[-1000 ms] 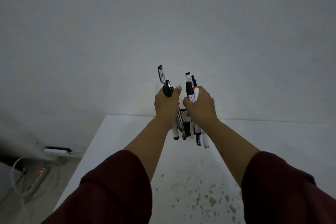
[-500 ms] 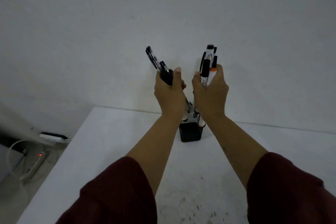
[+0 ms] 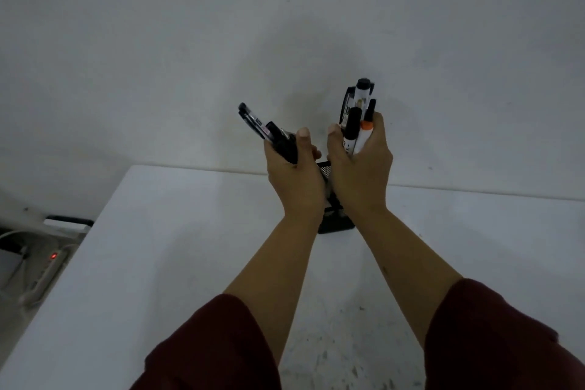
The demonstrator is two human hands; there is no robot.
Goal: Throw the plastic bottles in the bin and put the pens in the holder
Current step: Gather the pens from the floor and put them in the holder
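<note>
My left hand (image 3: 294,180) is closed around a bundle of dark pens (image 3: 269,133) whose ends lean up and to the left. My right hand (image 3: 361,171) grips several markers and pens (image 3: 357,117), upright, one with an orange band. A black mesh pen holder (image 3: 335,222) stands on the white table (image 3: 177,231) directly behind and below both hands. The hands hide most of the holder, and I cannot tell whether the pen tips are inside it. No plastic bottle or bin is in view.
The table meets a plain white wall (image 3: 285,25) at the back. Left of the table edge, on the floor, lies a power strip (image 3: 47,266) with a red light and cables. Dark specks mark the table surface near me.
Both hands have come down toward the holder with their bundles, so the holder is now mostly hidden behind them. The left bundle leans further left.
</note>
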